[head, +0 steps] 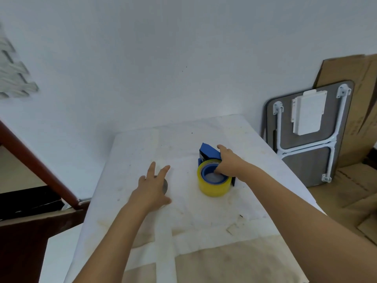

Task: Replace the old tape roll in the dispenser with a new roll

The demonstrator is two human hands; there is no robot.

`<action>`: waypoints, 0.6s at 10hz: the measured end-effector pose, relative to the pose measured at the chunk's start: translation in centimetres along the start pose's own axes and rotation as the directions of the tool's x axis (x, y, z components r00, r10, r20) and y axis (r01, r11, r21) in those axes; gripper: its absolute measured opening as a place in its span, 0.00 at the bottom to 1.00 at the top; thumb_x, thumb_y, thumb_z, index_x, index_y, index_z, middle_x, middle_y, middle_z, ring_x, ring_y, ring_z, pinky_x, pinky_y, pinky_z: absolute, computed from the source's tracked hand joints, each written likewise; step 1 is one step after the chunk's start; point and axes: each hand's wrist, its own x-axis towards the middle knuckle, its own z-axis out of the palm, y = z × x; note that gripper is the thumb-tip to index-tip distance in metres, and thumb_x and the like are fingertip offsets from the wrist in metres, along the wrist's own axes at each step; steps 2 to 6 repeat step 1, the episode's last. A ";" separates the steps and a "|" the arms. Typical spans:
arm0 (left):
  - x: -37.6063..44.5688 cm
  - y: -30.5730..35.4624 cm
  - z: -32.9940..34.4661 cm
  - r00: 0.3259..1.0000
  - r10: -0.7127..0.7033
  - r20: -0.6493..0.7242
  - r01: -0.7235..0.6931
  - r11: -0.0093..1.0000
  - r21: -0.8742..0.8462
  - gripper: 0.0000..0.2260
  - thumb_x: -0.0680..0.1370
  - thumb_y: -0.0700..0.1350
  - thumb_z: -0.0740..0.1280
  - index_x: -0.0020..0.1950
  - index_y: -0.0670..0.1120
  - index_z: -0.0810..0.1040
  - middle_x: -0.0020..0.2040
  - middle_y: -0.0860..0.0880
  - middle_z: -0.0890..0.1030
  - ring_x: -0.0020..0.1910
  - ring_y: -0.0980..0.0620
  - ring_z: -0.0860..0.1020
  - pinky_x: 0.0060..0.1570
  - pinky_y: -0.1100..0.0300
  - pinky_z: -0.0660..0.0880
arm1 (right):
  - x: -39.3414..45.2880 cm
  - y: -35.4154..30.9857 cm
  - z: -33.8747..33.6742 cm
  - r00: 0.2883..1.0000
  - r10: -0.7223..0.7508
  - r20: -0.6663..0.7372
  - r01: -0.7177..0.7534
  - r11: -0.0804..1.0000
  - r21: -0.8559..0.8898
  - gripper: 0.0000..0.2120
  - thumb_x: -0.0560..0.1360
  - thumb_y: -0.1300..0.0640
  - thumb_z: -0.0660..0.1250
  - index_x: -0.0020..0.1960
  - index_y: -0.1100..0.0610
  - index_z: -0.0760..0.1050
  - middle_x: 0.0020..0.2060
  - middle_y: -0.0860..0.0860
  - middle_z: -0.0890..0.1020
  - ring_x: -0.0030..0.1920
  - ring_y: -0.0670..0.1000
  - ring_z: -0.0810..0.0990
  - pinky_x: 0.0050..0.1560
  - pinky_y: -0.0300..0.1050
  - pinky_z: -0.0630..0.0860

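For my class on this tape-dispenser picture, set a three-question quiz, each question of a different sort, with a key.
1. True or false: the yellow tape roll sits around the blue hub of the dispenser.
2. Which hand touches the dispenser? A) left hand B) right hand C) neither
3. Fill in: the small object under the left hand is coloured ____.

Key
1. True; the roll rings the blue hub.
2. B; the right hand rests on the dispenser, fingers at the hub.
3. Grey; a round grey object shows past the fingers, mostly hidden, on the white table.
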 end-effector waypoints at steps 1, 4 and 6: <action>0.3 1.5 -0.3 0.994 0.056 -0.090 -0.062 0.996 -0.059 0.44 0.74 0.50 0.74 0.81 0.59 0.49 0.83 0.48 0.41 0.76 0.39 0.60 0.69 0.42 0.68 | -0.9 -0.5 -0.5 1.000 -0.029 0.007 0.028 0.999 0.023 0.44 0.72 0.59 0.71 0.79 0.53 0.49 0.75 0.57 0.60 0.70 0.61 0.68 0.62 0.51 0.74; 0.3 1.5 -0.3 0.994 0.056 -0.090 -0.062 0.996 -0.059 0.44 0.74 0.50 0.74 0.81 0.59 0.49 0.83 0.48 0.41 0.76 0.39 0.60 0.69 0.42 0.68 | -0.9 -0.5 -0.5 1.000 -0.029 0.007 0.028 0.999 0.023 0.44 0.72 0.59 0.71 0.79 0.53 0.49 0.75 0.57 0.60 0.70 0.61 0.68 0.62 0.51 0.74; 0.3 1.5 -0.3 0.994 0.056 -0.090 -0.062 0.996 -0.059 0.44 0.74 0.50 0.74 0.81 0.59 0.49 0.83 0.48 0.41 0.76 0.39 0.60 0.69 0.42 0.68 | -0.9 -0.5 -0.5 1.000 -0.029 0.007 0.028 0.999 0.023 0.44 0.72 0.59 0.71 0.79 0.53 0.49 0.75 0.57 0.60 0.70 0.61 0.68 0.62 0.51 0.74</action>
